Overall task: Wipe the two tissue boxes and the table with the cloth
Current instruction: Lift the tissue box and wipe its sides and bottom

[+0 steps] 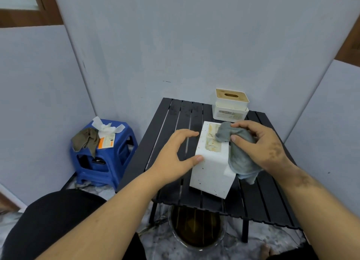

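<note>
On the black slatted metal table a white rectangular tissue box lies with its long axis running away from the person, slightly turned to the right at the far end. Its upper face shows a stained, yellowish patch. The right hand holds a bunched grey-blue cloth, fingers and thumb curled round it, and presses it against the upper right edge of this box; part of the cloth hangs down the right side. The left hand is on the opposite side, spread wide, the thumb touching the near left corner and the fingers reaching to the far left edge. So it looks that this hand steadies the box, but it does not grip round it.

The stained patch lies just to the left of the cloth, so I judge the next wipe should go leftward across the short axis, against the left hand.

The second tissue box, white with a pale wooden lid, stands at the far right corner of the table, apart from both hands and nearer to the right one.
</note>
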